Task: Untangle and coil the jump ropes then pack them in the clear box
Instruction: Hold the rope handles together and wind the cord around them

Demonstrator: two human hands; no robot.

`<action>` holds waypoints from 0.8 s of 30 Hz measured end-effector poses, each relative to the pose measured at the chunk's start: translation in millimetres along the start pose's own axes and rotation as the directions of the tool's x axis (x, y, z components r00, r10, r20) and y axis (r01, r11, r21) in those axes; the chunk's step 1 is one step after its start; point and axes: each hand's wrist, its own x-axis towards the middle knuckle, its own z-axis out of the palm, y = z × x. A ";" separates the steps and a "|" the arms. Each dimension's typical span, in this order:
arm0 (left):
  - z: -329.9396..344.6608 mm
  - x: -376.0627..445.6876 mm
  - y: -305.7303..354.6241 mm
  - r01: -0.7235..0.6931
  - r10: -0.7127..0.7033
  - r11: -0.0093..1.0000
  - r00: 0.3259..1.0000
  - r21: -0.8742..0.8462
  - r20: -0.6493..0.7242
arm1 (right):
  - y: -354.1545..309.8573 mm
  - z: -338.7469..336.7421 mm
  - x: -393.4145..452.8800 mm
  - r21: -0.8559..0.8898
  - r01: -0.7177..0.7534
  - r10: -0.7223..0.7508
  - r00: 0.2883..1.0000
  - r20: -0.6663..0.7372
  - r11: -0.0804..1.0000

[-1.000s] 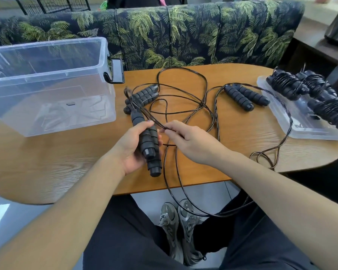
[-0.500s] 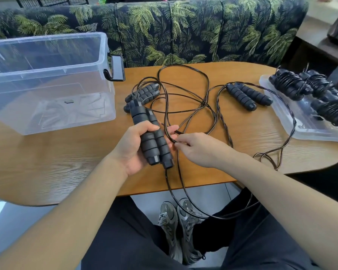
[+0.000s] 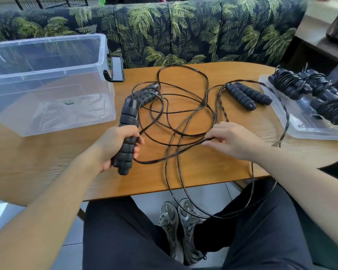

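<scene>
My left hand (image 3: 115, 145) grips a pair of black ribbed jump rope handles (image 3: 127, 123), held upright over the wooden table (image 3: 47, 162). My right hand (image 3: 234, 141) pinches a black cord (image 3: 176, 152) that runs from those handles. Tangled cords (image 3: 183, 106) loop across the table's middle and hang off the front edge toward my feet. A second handle pair (image 3: 147, 93) lies behind the held one, a third pair (image 3: 248, 95) lies to the right. The clear box (image 3: 47, 78) stands at the left with no rope in it.
The clear lid (image 3: 300, 125) at the right edge carries three coiled ropes (image 3: 289, 86). A palm-print sofa (image 3: 183, 32) backs the table. My legs and shoes (image 3: 179, 227) are below the front edge, where cord loops dangle.
My hands have moved apart: the left tilted the handles upright and leftward, the right slid right along the cord, drawing it out between them.
</scene>
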 end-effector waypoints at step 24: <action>12.6 -2.8 11.2 0.017 0.023 0.993 0.938 -0.114 0.345 | -61.9 12.4 35.4 -0.107 -0.047 0.049 0.999 0.008 0.993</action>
